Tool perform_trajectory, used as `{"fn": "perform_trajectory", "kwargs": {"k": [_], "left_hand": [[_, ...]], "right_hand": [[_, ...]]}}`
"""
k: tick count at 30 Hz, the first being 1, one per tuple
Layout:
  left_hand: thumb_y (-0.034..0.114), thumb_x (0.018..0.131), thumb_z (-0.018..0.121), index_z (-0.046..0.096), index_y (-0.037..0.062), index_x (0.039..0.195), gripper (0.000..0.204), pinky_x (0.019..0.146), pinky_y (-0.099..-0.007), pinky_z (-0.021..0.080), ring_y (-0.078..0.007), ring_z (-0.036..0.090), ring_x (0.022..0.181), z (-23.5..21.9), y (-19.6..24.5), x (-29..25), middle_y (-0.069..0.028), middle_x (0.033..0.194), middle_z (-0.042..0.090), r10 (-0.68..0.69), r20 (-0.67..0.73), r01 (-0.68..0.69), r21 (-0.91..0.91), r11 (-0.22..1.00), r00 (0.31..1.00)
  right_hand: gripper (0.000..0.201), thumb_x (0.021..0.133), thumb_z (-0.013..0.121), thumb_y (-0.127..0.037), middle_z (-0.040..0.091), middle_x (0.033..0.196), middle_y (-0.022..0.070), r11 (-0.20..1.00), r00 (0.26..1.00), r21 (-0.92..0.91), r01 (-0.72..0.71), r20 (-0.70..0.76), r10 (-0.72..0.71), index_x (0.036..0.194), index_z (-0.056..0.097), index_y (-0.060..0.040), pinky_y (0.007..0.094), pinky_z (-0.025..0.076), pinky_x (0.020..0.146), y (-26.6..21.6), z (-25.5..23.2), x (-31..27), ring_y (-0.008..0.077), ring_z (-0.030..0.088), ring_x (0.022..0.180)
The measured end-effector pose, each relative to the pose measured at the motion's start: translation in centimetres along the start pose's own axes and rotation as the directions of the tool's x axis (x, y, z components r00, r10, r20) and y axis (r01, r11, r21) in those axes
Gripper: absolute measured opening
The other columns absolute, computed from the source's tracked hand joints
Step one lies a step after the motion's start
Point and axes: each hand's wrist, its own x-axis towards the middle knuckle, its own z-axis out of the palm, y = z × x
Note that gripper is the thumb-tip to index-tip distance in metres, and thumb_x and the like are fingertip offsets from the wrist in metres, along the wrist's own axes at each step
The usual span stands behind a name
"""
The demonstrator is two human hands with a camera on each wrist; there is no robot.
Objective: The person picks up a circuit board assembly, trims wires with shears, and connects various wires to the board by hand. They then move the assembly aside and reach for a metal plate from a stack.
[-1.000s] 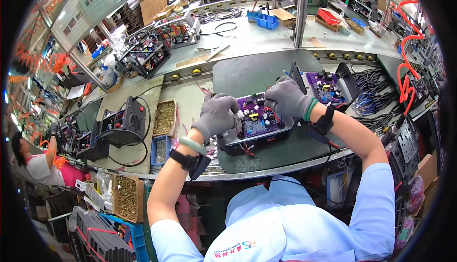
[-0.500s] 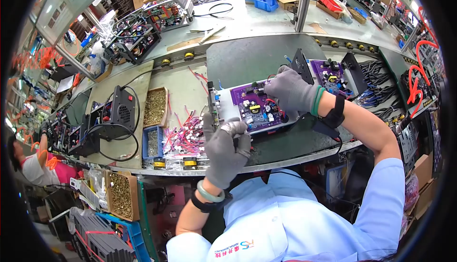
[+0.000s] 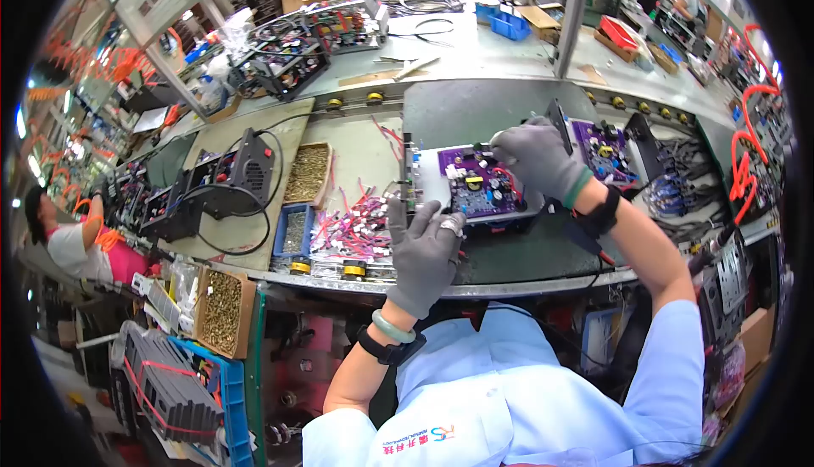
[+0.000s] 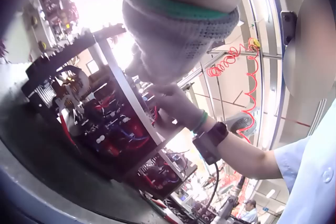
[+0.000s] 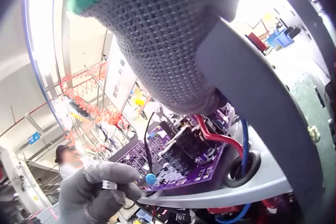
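Note:
In the head view, a purple circuit board (image 3: 483, 185) sits on a light metal plate (image 3: 434, 180) of an equipment unit. My gloved right hand (image 3: 543, 160) is over the board's back right corner, beside an upright dark panel (image 5: 262, 103). Red wire (image 5: 212, 134) and blue wire run below that hand; its fingertips are mostly hidden, so I cannot tell what they hold. At the unit's front left corner is my gloved left hand (image 3: 422, 259), index finger raised. The right wrist view shows its other fingers curled, with a small white piece (image 5: 108, 184) between them.
Loose red and white wire leads (image 3: 352, 225) lie left of the unit, near a box of small metal parts (image 3: 307, 172) and a blue bin (image 3: 294, 231). A second board (image 3: 604, 145) and black cables (image 3: 678, 157) are to the right. A person works at far left.
My left hand has moved from the unit's left side down to its front left corner. The unit has turned slightly. My right hand stays by the board's back right part.

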Motion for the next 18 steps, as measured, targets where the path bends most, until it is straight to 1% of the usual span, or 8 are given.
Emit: {"fn": "perform_trajectory", "kwargs": {"k": [1,3,5,8,10,12,14,18], "left_hand": [[0.013,0.082,0.072,0.071,0.0164,0.102,0.020,0.120,-0.0530,0.023,-0.0235,0.067,0.105,0.4,-0.3,-0.3,-0.0025,0.093,0.073,-0.016,-0.012,0.016,0.022,1.000,1.000],[0.012,0.080,0.071,0.069,0.0133,0.106,0.027,0.121,-0.0559,0.018,-0.0283,0.065,0.109,0.8,-0.6,-0.8,-0.0092,0.098,0.072,-0.048,-0.096,0.033,-0.154,0.988,0.994],[0.015,0.085,0.071,0.070,0.0174,0.103,0.018,0.120,-0.0520,0.023,-0.0239,0.065,0.109,0.6,0.1,0.3,0.0005,0.097,0.073,-0.079,-0.134,0.066,-0.097,0.993,0.988],[0.013,0.083,0.068,0.065,0.0083,0.100,0.018,0.114,-0.0551,0.033,-0.0327,0.061,0.110,0.9,0.3,0.7,-0.0127,0.099,0.068,-0.098,-0.202,0.060,-0.185,0.981,0.974],[0.010,0.082,0.068,0.064,0.0092,0.100,0.019,0.101,-0.0518,0.043,-0.0333,0.061,0.098,1.6,-0.1,0.5,-0.0150,0.094,0.063,-0.127,-0.268,0.081,-0.176,0.981,0.955],[0.019,0.080,0.058,0.064,0.0051,0.090,0.019,0.091,-0.0469,0.046,-0.0296,0.057,0.087,6.4,-0.1,-0.4,-0.0150,0.094,0.060,-0.171,-0.128,0.174,0.011,0.985,0.977],[0.013,0.083,0.055,0.066,0.0064,0.100,0.021,0.104,-0.0466,0.041,-0.0215,0.059,0.092,5.0,1.4,0.1,-0.0073,0.092,0.064,-0.340,-0.007,0.331,0.246,0.911,0.940],[0.023,0.078,0.061,0.069,0.0145,0.090,0.017,0.103,-0.0466,0.038,-0.0231,0.060,0.095,4.6,0.8,-1.6,-0.0056,0.093,0.065,-0.315,-0.235,0.355,0.155,0.922,0.919]], "right_hand": [[0.016,0.089,0.064,-0.024,0.071,0.083,0.0082,0.993,0.991,0.115,0.038,-0.131,-0.023,0.097,0.070,-0.0110,0.0410,0.049,0.086,-0.8,-0.8,0.2,0.0291,0.069,0.083],[0.021,0.094,0.061,-0.027,0.071,0.088,0.0103,0.910,0.997,0.407,-0.077,0.059,0.057,0.101,0.070,-0.0101,0.0416,0.050,0.084,-2.3,-2.0,0.2,0.0313,0.069,0.086],[0.017,0.090,0.065,-0.022,0.071,0.092,0.0124,0.939,0.998,0.341,0.042,0.023,-0.053,0.102,0.070,-0.0105,0.0416,0.049,0.085,-3.3,-1.8,0.2,0.0311,0.068,0.089],[0.018,0.080,0.071,-0.015,0.068,0.092,0.0129,0.973,0.974,0.056,0.225,-0.049,-0.222,0.098,0.068,-0.0103,0.0435,0.046,0.086,-4.6,-2.7,-0.2,0.0321,0.065,0.090],[0.019,0.076,0.071,-0.007,0.066,0.091,0.0114,0.923,0.918,0.132,0.361,-0.222,-0.328,0.094,0.065,-0.0086,0.0463,0.045,0.085,-6.3,-3.4,-1.0,0.0346,0.062,0.092],[0.023,0.082,0.068,0.000,0.069,0.105,0.0164,0.886,0.944,0.326,0.330,-0.143,-0.299,0.104,0.069,-0.0039,0.0454,0.046,0.097,-6.1,-1.4,-2.8,0.0349,0.064,0.101],[0.019,0.089,0.066,-0.001,0.070,0.100,0.0148,0.878,0.963,0.397,0.266,-0.147,-0.226,0.108,0.068,-0.0008,0.0396,0.048,0.090,-6.6,0.8,-4.0,0.0298,0.065,0.098],[0.017,0.090,0.069,-0.007,0.068,0.095,0.0145,0.776,0.959,0.570,0.268,-0.078,-0.273,0.104,0.067,0.0022,0.0411,0.049,0.079,-6.7,4.4,-3.7,0.0313,0.064,0.088]]}}
